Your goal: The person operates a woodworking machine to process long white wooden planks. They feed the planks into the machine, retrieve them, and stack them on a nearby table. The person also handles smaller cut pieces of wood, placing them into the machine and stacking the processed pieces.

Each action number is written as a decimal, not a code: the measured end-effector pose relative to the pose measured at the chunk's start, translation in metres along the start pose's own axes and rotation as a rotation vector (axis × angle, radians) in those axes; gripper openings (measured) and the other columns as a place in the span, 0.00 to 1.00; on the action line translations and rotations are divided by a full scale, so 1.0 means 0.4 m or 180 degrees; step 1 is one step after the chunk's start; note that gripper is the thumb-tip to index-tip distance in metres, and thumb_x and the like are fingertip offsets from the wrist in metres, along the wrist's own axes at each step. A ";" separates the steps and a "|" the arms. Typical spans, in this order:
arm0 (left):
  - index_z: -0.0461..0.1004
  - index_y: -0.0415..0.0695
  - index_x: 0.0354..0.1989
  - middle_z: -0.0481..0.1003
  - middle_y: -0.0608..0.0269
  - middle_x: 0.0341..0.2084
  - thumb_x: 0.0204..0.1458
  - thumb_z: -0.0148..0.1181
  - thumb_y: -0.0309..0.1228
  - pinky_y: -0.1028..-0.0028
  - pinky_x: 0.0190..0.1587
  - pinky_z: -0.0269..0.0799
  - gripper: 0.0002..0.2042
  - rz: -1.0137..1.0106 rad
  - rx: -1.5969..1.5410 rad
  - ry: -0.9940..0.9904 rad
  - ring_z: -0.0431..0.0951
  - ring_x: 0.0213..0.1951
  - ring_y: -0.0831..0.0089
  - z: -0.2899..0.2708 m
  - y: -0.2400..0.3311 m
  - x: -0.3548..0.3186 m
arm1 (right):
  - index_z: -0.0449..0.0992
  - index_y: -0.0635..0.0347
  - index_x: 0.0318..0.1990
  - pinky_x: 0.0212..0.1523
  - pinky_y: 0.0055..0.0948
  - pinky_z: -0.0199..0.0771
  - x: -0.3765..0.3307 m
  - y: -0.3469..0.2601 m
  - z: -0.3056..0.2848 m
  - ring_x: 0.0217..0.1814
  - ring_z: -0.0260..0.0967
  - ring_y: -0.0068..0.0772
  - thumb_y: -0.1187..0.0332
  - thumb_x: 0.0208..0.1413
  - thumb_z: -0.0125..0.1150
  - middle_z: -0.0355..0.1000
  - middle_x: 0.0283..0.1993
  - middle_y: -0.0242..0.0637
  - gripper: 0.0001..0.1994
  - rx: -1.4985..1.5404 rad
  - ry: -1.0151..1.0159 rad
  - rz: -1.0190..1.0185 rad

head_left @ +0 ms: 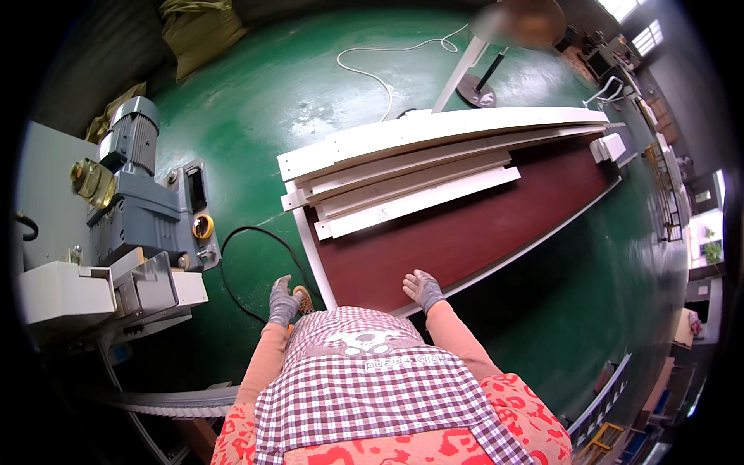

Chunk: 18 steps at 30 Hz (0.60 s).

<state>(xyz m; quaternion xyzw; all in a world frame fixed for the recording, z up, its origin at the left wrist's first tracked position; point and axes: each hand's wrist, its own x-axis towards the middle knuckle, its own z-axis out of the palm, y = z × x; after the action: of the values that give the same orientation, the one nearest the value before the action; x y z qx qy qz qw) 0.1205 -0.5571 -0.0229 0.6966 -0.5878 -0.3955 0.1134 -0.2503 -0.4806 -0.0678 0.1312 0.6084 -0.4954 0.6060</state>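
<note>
Left hand in grey glove (282, 302), grip spread, empty, off the table's near-left corner. Right hand in grey glove (423, 290), grip loosely spread, empty, at the near edge; contact unclear. Long white straight slats (426, 203) at its 12 o'clock, on dark-red-topped, white-edged table (473, 236). Likely between handlings; gripping a slat calls for reaching forward.

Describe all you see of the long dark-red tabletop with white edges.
The long dark-red tabletop with white edges lies flat and looks smooth, perhaps laminate. Long white rectangular boards rest along its far side; a small white block sits near its right end. The grey-gloved right hand is over its near edge; contact is unclear.
</note>
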 end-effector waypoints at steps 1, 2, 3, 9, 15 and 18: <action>0.66 0.41 0.54 0.67 0.51 0.48 0.40 0.63 0.23 0.67 0.48 0.71 0.28 -0.0081 -0.0113 -0.0002 0.73 0.45 0.60 -0.003 -0.001 -0.013 | 0.52 0.61 0.62 0.60 0.51 0.62 0.005 -0.023 0.038 0.66 0.53 0.56 0.63 0.62 0.46 0.51 0.67 0.54 0.24 -0.0040 -0.0022 -0.0049; 0.65 0.41 0.54 0.67 0.51 0.49 0.39 0.64 0.23 0.67 0.50 0.70 0.28 -0.0055 -0.0095 0.0001 0.72 0.46 0.59 0.000 -0.021 -0.020 | 0.50 0.61 0.63 0.61 0.51 0.60 0.018 -0.045 0.065 0.67 0.51 0.56 0.63 0.62 0.46 0.49 0.67 0.54 0.25 -0.0074 -0.0079 -0.0082; 0.65 0.41 0.54 0.66 0.51 0.49 0.39 0.65 0.23 0.67 0.52 0.69 0.29 -0.0033 -0.0066 0.0002 0.72 0.47 0.58 0.003 -0.041 -0.027 | 0.48 0.62 0.64 0.62 0.50 0.59 0.035 -0.063 0.089 0.68 0.49 0.57 0.63 0.62 0.46 0.47 0.68 0.55 0.26 -0.0102 -0.0134 -0.0105; 0.64 0.43 0.56 0.64 0.49 0.55 0.39 0.66 0.28 0.65 0.60 0.61 0.31 0.0747 0.1037 -0.0157 0.66 0.56 0.55 -0.027 0.043 -0.017 | 0.41 0.52 0.65 0.63 0.52 0.55 0.149 -0.147 0.167 0.69 0.46 0.60 0.64 0.61 0.48 0.46 0.68 0.57 0.29 0.0509 0.0083 -0.0175; 0.61 0.45 0.59 0.63 0.49 0.57 0.38 0.67 0.36 0.60 0.58 0.61 0.36 0.1500 0.1745 -0.0249 0.65 0.56 0.54 0.063 0.217 0.162 | 0.38 0.45 0.67 0.65 0.50 0.51 0.206 -0.256 0.252 0.70 0.44 0.58 0.55 0.58 0.51 0.41 0.69 0.58 0.35 0.0554 0.0708 -0.0201; 0.58 0.46 0.61 0.59 0.48 0.59 0.39 0.67 0.39 0.57 0.59 0.59 0.38 0.1601 0.2039 -0.0419 0.62 0.58 0.51 0.147 0.282 0.249 | 0.44 0.49 0.66 0.58 0.46 0.63 0.304 -0.246 0.213 0.64 0.55 0.53 0.59 0.54 0.58 0.49 0.67 0.52 0.36 0.0970 0.0772 -0.0624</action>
<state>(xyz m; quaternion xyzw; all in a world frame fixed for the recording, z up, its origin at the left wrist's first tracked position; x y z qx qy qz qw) -0.0023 -0.6616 -0.0332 0.5045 -0.8391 -0.1961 -0.0538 -0.3012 -0.6457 -0.1102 0.2201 0.6047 -0.6189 0.4504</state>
